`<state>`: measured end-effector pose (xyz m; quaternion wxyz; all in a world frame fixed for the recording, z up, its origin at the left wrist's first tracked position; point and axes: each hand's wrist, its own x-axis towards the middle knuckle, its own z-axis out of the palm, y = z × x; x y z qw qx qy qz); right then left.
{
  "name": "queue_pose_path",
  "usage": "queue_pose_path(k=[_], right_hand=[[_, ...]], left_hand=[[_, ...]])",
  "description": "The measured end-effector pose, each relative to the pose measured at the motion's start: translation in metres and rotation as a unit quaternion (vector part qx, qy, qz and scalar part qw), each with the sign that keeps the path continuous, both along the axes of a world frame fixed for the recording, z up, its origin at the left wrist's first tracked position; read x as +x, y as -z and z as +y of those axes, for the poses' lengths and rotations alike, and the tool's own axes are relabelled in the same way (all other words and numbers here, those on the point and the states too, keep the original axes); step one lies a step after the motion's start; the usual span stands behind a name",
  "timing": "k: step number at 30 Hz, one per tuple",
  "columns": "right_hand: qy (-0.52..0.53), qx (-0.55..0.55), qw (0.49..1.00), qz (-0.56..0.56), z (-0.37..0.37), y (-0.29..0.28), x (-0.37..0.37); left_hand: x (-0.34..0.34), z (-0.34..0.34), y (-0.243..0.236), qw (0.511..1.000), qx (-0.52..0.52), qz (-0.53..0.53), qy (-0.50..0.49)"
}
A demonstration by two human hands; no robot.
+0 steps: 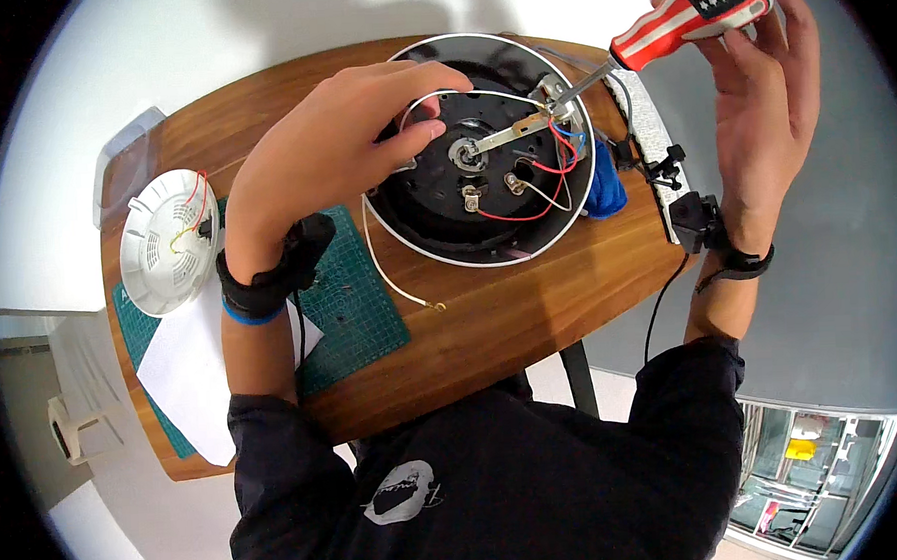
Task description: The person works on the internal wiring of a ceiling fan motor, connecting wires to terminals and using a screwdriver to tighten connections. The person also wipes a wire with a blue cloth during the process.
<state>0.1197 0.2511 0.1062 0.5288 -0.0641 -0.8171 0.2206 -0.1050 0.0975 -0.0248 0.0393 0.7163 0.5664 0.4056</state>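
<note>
Head view: opened round appliance [489, 174] on wooden table [471, 339], white wall [188, 51] behind.

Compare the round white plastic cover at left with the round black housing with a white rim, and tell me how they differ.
Colour: the round white plastic cover is pale inside, whereas the round black housing with a white rim is dark inside.
Size: the cover looks smaller than the housing.
Contents: the cover shows a few thin wires; the housing has more wires, plus metal fittings.
Shared: both are round with wires inside.
</note>
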Motion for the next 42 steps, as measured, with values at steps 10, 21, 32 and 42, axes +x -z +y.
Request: queue_pose_path(k=[10,21,32,42], right_hand=[[-0.099,0.023,0.993,-0.064,0.046,-0.001,0.027],[0.002,0.040,0.999,-0.005,0.022,0.009,0.010],[-0.013,-0.029,0.993,0.114,0.000,0.028,0.008],[-0.115,-0.038,0.992,-0.016,0.039,0.008,0.018]], left_hand=[[0.002,-0.001,-0.001,1.000,-0.002,0.021,-0.017],[0.003,-0.003,-0.002,1.000,-0.005,0.014,-0.013],[0.005,-0.002,-0.002,0.999,-0.004,0.027,-0.029],[0.007,-0.002,-0.002,0.999,0.000,0.021,-0.032]])
